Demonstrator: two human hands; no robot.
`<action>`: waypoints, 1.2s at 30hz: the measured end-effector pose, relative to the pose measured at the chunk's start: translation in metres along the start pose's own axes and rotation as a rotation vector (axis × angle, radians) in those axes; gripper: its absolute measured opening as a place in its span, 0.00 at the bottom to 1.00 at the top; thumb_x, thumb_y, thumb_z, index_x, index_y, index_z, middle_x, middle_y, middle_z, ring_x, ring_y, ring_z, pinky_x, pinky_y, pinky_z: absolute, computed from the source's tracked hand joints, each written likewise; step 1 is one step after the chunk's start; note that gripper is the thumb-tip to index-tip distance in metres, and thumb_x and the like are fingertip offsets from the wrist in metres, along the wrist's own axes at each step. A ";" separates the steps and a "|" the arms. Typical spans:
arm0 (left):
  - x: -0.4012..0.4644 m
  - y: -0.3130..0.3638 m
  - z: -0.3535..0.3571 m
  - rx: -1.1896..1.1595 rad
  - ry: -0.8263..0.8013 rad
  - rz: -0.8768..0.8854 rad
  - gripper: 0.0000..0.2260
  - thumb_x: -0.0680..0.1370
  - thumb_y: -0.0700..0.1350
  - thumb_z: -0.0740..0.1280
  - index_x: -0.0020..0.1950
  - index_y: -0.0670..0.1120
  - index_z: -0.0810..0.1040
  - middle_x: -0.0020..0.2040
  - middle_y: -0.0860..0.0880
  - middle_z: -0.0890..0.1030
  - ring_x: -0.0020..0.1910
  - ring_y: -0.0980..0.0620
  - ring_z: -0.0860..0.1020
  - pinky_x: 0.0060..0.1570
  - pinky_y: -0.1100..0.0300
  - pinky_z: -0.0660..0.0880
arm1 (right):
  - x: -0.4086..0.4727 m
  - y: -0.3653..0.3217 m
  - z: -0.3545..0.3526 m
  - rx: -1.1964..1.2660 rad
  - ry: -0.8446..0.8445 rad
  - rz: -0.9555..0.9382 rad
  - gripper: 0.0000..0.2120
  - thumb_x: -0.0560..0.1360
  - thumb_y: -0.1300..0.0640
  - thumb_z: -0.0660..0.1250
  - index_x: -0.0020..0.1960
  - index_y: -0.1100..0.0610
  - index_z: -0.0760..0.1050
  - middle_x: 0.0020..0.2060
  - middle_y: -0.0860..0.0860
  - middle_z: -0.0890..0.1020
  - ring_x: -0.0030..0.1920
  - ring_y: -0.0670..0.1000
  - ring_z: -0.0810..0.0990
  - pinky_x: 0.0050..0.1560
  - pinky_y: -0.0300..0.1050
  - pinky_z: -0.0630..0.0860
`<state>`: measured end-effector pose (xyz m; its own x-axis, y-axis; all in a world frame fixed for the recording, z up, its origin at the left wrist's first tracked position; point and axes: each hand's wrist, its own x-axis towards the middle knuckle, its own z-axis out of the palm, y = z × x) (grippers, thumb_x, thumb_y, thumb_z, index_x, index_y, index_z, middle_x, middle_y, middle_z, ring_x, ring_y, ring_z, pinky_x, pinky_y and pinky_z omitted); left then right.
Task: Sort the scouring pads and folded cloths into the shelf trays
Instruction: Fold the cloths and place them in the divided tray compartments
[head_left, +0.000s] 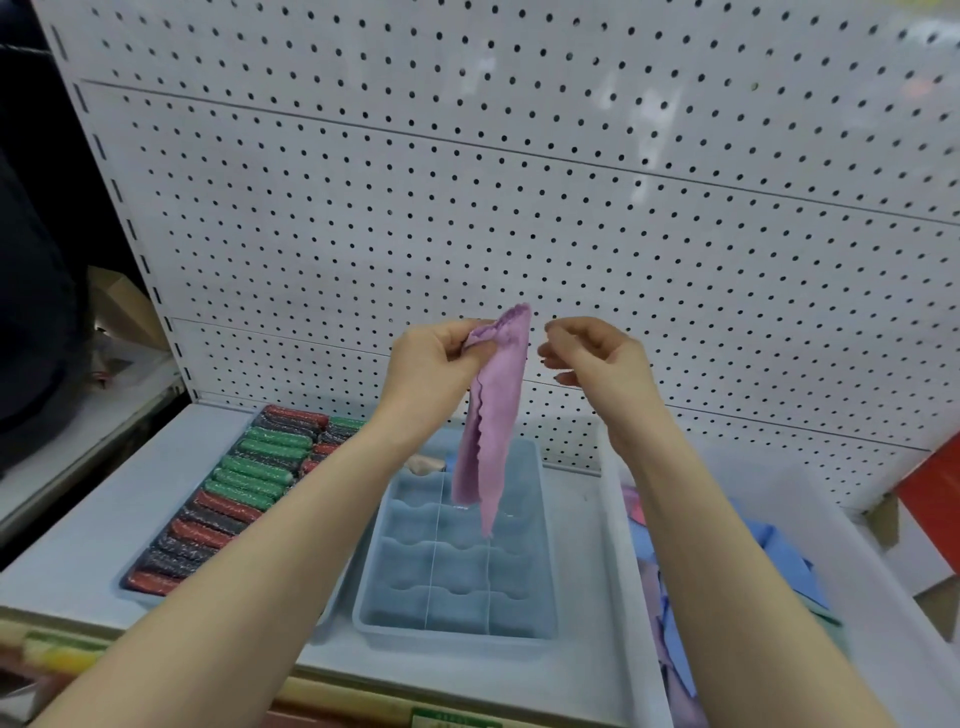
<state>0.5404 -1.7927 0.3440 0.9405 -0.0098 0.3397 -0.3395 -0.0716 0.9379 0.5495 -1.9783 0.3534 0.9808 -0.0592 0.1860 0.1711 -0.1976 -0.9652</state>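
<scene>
My left hand (431, 364) pinches the top corner of a pink cloth (493, 421), which hangs down over the blue divided tray (540, 545). My right hand (597, 358) hovers just right of the cloth with fingers loosely curled, holding nothing. A folded cloth (423, 462) lies in the tray's far left compartment. The left tray (136, 592) is filled with rows of green, red and dark scouring pads (249, 478).
A white bin (618, 519) on the right holds several loose blue and pink cloths (779, 566). The white pegboard (519, 208) backs the shelf. A shelf front edge with a price label (457, 719) runs below. Cardboard boxes (122, 306) sit at far left.
</scene>
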 end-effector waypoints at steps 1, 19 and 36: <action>0.002 0.002 -0.002 -0.035 -0.021 -0.005 0.10 0.78 0.40 0.70 0.50 0.56 0.84 0.44 0.55 0.86 0.46 0.61 0.82 0.48 0.67 0.78 | -0.001 0.006 -0.003 -0.036 -0.108 0.034 0.09 0.76 0.49 0.69 0.55 0.48 0.81 0.49 0.47 0.86 0.51 0.49 0.83 0.55 0.47 0.79; -0.017 -0.035 -0.004 -0.187 -0.085 -0.521 0.08 0.77 0.34 0.69 0.55 0.38 0.79 0.41 0.44 0.84 0.36 0.50 0.83 0.39 0.61 0.81 | -0.016 0.037 0.019 0.119 -0.224 0.264 0.12 0.76 0.64 0.70 0.59 0.57 0.79 0.41 0.57 0.86 0.36 0.52 0.85 0.34 0.42 0.79; -0.002 -0.005 -0.011 -0.147 -0.069 -0.041 0.17 0.75 0.30 0.67 0.43 0.52 0.87 0.46 0.52 0.86 0.48 0.55 0.84 0.48 0.66 0.78 | -0.010 0.006 0.004 0.400 -0.289 0.052 0.17 0.78 0.63 0.56 0.59 0.54 0.81 0.49 0.56 0.85 0.48 0.53 0.82 0.47 0.42 0.79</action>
<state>0.5406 -1.7812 0.3392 0.9507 -0.0785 0.3002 -0.2948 0.0732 0.9528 0.5411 -1.9749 0.3445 0.9651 0.2262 0.1316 0.0880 0.1929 -0.9773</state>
